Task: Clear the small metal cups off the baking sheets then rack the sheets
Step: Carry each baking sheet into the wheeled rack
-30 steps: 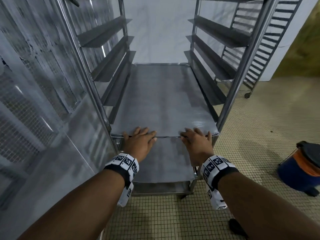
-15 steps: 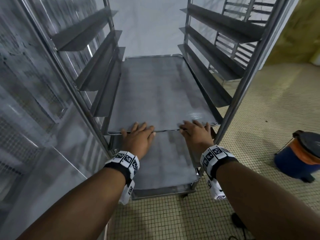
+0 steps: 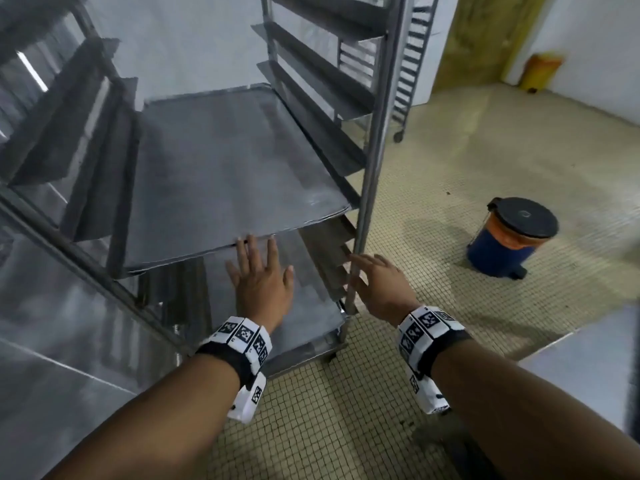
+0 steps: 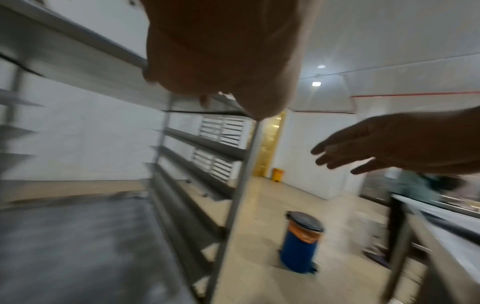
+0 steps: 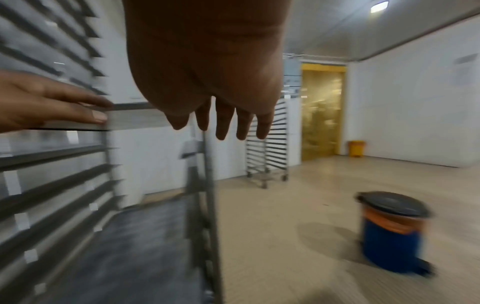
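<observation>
Two baking sheets sit in the near rack [image 3: 375,140]. The upper sheet [image 3: 225,174] lies flat on a pair of side rails, its near edge level with the rack's front; the lower sheet [image 3: 294,306] rests a few rails down, close to the floor. Both are bare, and no small metal cups show in any view. A second rack [image 3: 407,74] stands farther back by the white wall, its rails holding nothing that can be seen.

Two hands are in view, both with fingers straight and spread, gripping nothing. The left hand [image 3: 261,278] hovers over the lower sheet with its fingertips [image 3: 250,242] at the near edge of the upper sheet, touching or just short of it; the blur hides which. The right hand [image 3: 382,287] is just right of the rack's near right post, close beside it.

One blue bin [image 3: 509,235] with an orange band and a black lid stands on the tiled floor to the right, lid closed, contents hidden. One small yellow bin [image 3: 540,72] sits far right by the doorway
</observation>
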